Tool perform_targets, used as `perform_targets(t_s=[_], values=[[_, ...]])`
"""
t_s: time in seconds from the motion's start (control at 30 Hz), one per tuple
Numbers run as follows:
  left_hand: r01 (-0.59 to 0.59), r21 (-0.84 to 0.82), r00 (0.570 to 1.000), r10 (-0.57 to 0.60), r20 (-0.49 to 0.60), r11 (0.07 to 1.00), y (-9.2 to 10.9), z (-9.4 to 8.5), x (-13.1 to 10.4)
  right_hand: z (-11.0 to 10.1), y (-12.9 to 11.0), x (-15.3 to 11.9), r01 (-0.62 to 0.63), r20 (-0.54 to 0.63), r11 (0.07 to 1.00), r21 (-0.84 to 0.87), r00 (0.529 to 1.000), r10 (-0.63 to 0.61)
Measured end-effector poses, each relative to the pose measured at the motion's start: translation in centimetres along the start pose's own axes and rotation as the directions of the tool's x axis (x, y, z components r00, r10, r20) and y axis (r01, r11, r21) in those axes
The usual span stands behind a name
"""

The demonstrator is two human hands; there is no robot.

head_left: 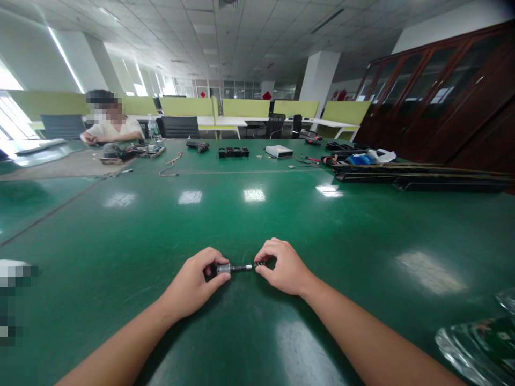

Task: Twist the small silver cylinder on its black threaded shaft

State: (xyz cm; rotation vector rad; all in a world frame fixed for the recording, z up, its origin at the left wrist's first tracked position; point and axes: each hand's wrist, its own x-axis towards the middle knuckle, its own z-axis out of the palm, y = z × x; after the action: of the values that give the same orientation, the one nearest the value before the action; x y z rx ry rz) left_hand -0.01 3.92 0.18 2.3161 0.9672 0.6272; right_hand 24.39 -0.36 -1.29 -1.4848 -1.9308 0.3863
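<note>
Near the middle of the green table [225,220], my left hand [197,281] grips a grey metal cylinder [224,268] between thumb and fingers. A thin dark shaft [241,267] with a silver tip extends from the cylinder to the right. My right hand [284,266] pinches a small dark spiral piece [259,264] in line with the shaft. Its left end is close to the silver tip; whether they touch is too small to tell.
A person [112,126] sits at the far left. Across the table's far side lie a power drill [198,146], black blocks [234,152], a white box [279,151] and long black bars [374,173]. Clear plastic packaging [475,348] is at the lower right.
</note>
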Motion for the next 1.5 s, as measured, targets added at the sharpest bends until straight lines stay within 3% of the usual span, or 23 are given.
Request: perform_targets(t_s=[0.27,0.53,0.83,1.07,1.5], values=[[-0.008,-0.011,1.000,0.008,0.003,1.000,0.1,-0.1,0.2,0.4,-0.4,0.1,0.029,0.032,1.000,0.010,0.999,-0.029],[-0.048,-0.057,0.998,0.050,0.039,0.997,-0.2,0.2,0.3,1.3,-1.3,-0.3,0.141,0.073,0.973,0.183,0.985,-0.157],[-0.078,-0.110,0.993,0.086,0.074,0.991,0.1,0.1,0.4,1.3,-1.5,-0.5,0.127,0.100,0.981,0.146,0.985,-0.143],[-0.035,-0.071,0.996,0.041,0.079,0.997,0.0,0.1,0.3,1.3,-1.4,-0.4,0.203,0.106,0.969,0.141,0.970,-0.219],[0.007,-0.052,0.998,-0.004,0.058,0.999,0.5,0.2,0.3,1.4,-1.2,-0.5,0.207,0.125,0.973,0.103,0.968,-0.219]])
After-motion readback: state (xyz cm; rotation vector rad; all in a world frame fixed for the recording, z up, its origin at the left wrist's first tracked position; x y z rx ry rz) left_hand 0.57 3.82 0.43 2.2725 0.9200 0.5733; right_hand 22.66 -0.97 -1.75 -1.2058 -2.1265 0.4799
